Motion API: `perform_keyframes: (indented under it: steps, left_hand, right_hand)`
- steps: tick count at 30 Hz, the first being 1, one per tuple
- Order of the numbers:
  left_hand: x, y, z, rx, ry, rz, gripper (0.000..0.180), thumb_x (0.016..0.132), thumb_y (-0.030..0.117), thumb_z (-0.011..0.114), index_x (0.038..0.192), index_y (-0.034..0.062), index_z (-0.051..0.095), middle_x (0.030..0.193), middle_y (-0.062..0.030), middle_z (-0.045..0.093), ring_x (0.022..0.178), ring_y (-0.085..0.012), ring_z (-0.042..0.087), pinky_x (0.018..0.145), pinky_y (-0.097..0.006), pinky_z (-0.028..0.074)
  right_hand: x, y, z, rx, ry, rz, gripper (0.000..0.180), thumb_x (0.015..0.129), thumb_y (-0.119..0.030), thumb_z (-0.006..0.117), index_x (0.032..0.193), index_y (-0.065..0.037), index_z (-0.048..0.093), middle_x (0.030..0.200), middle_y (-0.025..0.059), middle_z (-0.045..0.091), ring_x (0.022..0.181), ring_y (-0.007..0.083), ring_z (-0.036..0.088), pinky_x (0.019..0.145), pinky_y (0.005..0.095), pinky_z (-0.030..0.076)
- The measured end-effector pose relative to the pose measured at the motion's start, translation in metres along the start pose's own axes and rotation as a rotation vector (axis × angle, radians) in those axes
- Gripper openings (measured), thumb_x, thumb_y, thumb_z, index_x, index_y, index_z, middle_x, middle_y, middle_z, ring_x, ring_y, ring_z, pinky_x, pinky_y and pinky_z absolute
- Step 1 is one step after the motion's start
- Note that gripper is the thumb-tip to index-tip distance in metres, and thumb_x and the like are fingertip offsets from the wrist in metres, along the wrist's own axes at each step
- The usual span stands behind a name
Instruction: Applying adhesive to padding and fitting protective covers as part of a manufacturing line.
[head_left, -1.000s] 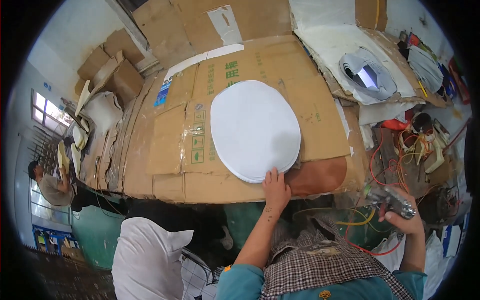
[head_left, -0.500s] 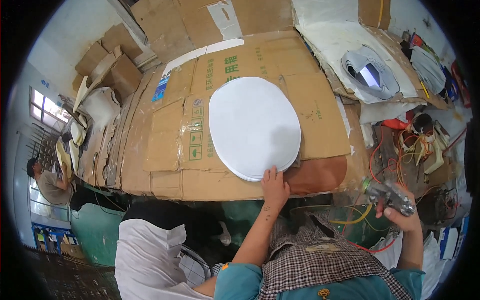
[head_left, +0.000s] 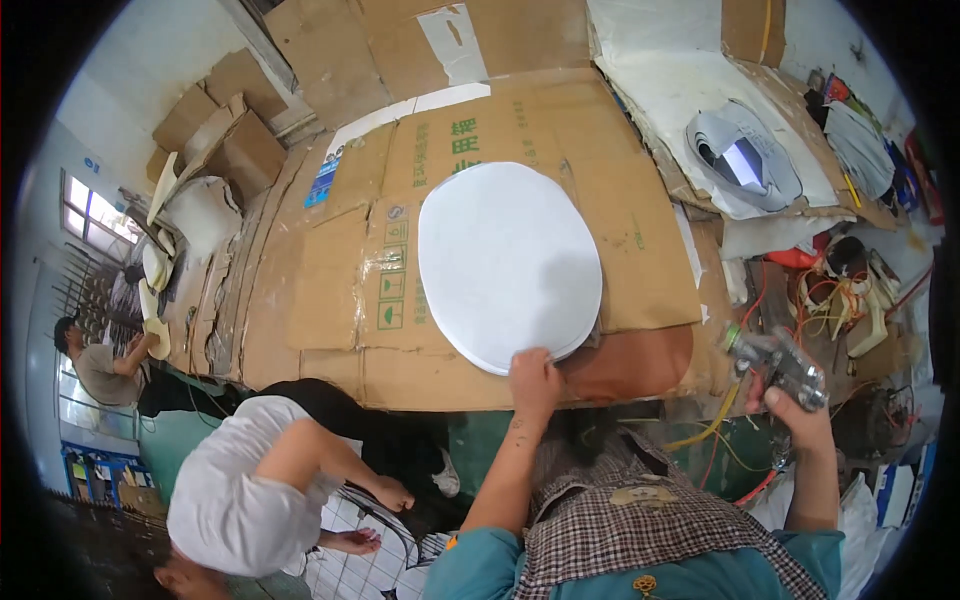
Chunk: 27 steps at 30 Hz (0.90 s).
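A smooth white oval sheet (head_left: 500, 255) lies flat on the cardboard-covered table in front of me, a second edge showing along its near rim. My left hand (head_left: 535, 385) is at that near rim, its fingers curled closed on the edge. Off the table's right front corner, my right hand (head_left: 795, 408) grips what looks like a spray gun (head_left: 785, 365), with a metallic body and a greenish front end pointing left toward the table. A reddish-brown patch (head_left: 640, 358) shows on the table to the right of my left hand.
Flattened cardboard (head_left: 330, 290) covers the table. At the back right stands a grey-white rounded object with a phone-like screen (head_left: 738, 158). Hoses and tools (head_left: 835, 295) clutter the right side. A person in a white shirt (head_left: 250, 480) bends close at my left; another (head_left: 110, 365) works far left.
My left fingers have gone from lying spread on the sheet's edge to curled closed. The white-shirted person has leaned left, arms now in view. The spray gun has shifted slightly.
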<state>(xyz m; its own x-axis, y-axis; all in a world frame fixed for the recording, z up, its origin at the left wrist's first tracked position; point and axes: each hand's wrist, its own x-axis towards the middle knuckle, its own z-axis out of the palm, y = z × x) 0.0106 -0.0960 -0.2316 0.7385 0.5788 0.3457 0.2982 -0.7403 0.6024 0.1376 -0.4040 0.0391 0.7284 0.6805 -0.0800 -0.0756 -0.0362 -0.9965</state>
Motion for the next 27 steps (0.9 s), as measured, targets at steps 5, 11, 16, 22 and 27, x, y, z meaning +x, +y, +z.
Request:
perform_keyframes:
  steps: [5, 11, 16, 22, 27]
  left_hand:
    - [0.03, -0.021, -0.037, 0.23, 0.124, -0.344, 0.029, 0.07, 0.016, 0.066, 0.095, 0.0027, 0.059, 0.1, -0.0147, 0.057, 0.092, -0.0345, 0.053, 0.079, -0.046, 0.043]
    - [0.043, -0.032, -0.046, 0.312, 0.214, -0.702, 0.031, 0.07, 0.022, 0.067, 0.094, 0.0037, 0.057, 0.099, -0.0141, 0.058, 0.098, -0.0331, 0.051, 0.081, -0.046, 0.04]
    - [0.05, -0.041, -0.043, 0.26, 0.093, -0.736, 0.019, 0.071, 0.02, 0.067, 0.079, 0.0039, 0.06, 0.083, -0.014, 0.061, 0.078, -0.0329, 0.057, 0.071, -0.043, 0.046]
    - [0.055, -0.047, -0.038, 0.05, 0.162, -0.746, 0.011, 0.068, 0.009, 0.062, 0.074, 0.0024, 0.056, 0.071, -0.0123, 0.057, 0.068, -0.0309, 0.057, 0.068, -0.039, 0.047]
    - [0.044, -0.06, -0.026, -0.405, 0.434, -0.859, 0.024, 0.069, 0.009, 0.067, 0.086, 0.0006, 0.052, 0.075, -0.0103, 0.055, 0.064, -0.0225, 0.056, 0.053, -0.034, 0.049]
  right_hand:
    - [0.001, -0.007, -0.017, -0.045, 0.025, 0.007, 0.053, 0.075, -0.012, 0.068, 0.121, 0.004, 0.046, 0.083, 0.0097, 0.06, 0.07, 0.0162, 0.059, 0.063, 0.0291, 0.049]
    - [0.024, -0.002, 0.001, 0.001, -0.161, 0.007, 0.054, 0.076, -0.016, 0.069, 0.121, 0.004, 0.048, 0.083, 0.0097, 0.06, 0.071, 0.0152, 0.06, 0.064, 0.0288, 0.05]
    - [0.037, -0.001, 0.003, 0.022, 0.053, -0.072, 0.052, 0.077, -0.014, 0.067, 0.121, 0.004, 0.047, 0.08, 0.0086, 0.059, 0.067, 0.0146, 0.058, 0.065, 0.0271, 0.049]
    - [0.027, 0.007, -0.018, 0.045, -0.078, -0.043, 0.056, 0.074, -0.016, 0.069, 0.121, 0.005, 0.045, 0.081, 0.0102, 0.059, 0.07, 0.0166, 0.059, 0.064, 0.0296, 0.05]
    - [0.027, -0.005, -0.021, -0.058, 0.055, 0.034, 0.061, 0.072, -0.017, 0.072, 0.123, 0.004, 0.044, 0.084, 0.0104, 0.059, 0.069, 0.0153, 0.058, 0.063, 0.0302, 0.051]
